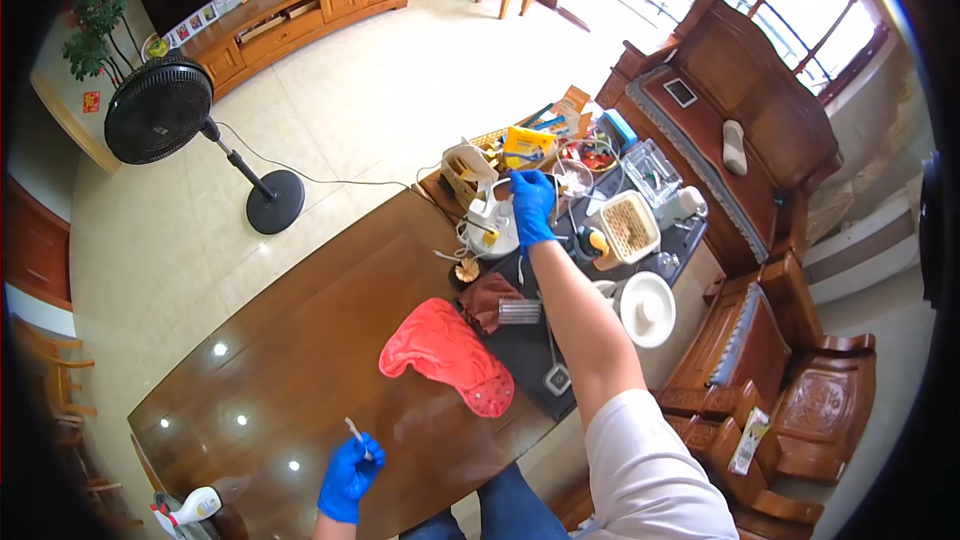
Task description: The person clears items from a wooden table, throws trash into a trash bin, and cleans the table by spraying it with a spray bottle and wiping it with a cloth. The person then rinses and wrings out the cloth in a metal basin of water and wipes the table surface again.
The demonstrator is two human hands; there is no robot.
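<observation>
My left hand (350, 473), in a blue glove, is over the near edge of the brown wooden table (290, 330). Its fingers are closed on a small white item (355, 430) that sticks up from them. My right hand (533, 202), also gloved in blue, reaches to the cluttered far end, beside a white cable and a white round device (490, 230). Its fingers are bent together; whether they hold the cable is hidden. A red cloth (445, 355) lies between the hands, with a dark brown cloth (490, 300) beyond it.
Near my right arm are a beige basket (630, 229), a white round lid (647, 310) and a yellow packet (528, 146). A spray bottle (190, 508) is at the lower left. A black fan (160, 110) stands on the floor; wooden seats (760, 120) line the right.
</observation>
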